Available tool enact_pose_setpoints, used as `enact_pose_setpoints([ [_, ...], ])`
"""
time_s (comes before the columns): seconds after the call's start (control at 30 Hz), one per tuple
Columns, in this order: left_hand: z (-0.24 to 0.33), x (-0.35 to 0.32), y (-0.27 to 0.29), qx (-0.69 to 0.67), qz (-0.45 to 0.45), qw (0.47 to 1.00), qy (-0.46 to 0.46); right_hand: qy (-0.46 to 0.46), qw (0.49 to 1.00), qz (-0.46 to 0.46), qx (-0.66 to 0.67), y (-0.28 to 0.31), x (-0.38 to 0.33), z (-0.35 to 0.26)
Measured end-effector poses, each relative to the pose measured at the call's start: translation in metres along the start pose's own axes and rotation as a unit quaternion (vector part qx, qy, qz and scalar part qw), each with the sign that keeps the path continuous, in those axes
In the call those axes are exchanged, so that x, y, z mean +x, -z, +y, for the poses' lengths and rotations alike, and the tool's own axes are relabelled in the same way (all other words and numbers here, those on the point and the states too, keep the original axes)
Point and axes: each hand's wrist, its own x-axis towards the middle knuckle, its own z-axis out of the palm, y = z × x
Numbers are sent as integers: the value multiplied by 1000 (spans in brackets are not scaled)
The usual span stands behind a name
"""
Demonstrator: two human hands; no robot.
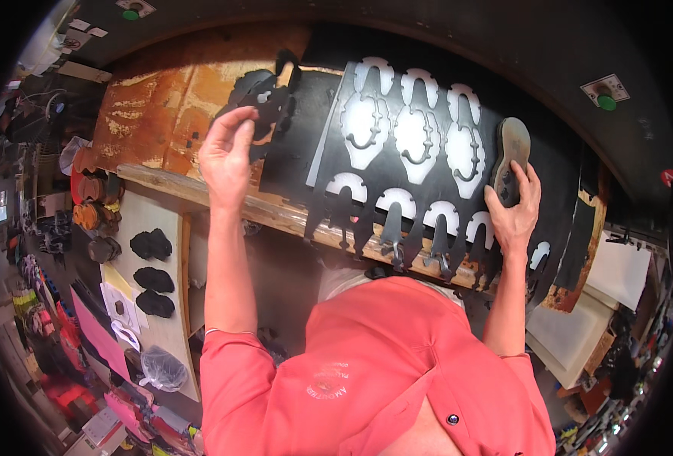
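Observation:
My right hand (519, 209) grips the lower end of a dark, sole-shaped cutting die (514, 138), thumb on one side and fingers on the other. The die sits on a black sheet (555, 194) beside rows of cut-out shapes, through which a white surface (368, 121) shows. My left hand (228, 156) is raised at the left, fingers curled and pinched toward the thumb. Its fingertips are close to a loose heap of black cut pieces (257, 90); whether they hold one cannot be made out.
A worn brown board (150, 114) lies left of the sheet, with a wooden rail (165, 182) along its front. Dark machine housing with green buttons (606, 100) overhangs the far side. A pale side table (171, 228) at left carries black stacks (152, 245) and a plastic bag (163, 368).

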Motion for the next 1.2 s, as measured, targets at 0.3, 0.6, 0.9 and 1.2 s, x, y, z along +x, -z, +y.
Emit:
enact_pose_setpoints([
  [0.3, -31, 27, 30, 601, 125, 769, -177, 30, 999, 28, -11, -3, 1, 4],
  [0.6, 25, -89, -220, 313, -340, 843, -274, 8, 999, 34, -5, -7, 0, -7],
  [0.9, 8, -87, -192, 381, -341, 815, -274, 19, 997, 30, 66, -9, -5, -24],
  [1.2, 10, -88, -195, 346, -326, 837, -272, 48, 997, 47, 44, -25, 16, -23],
])
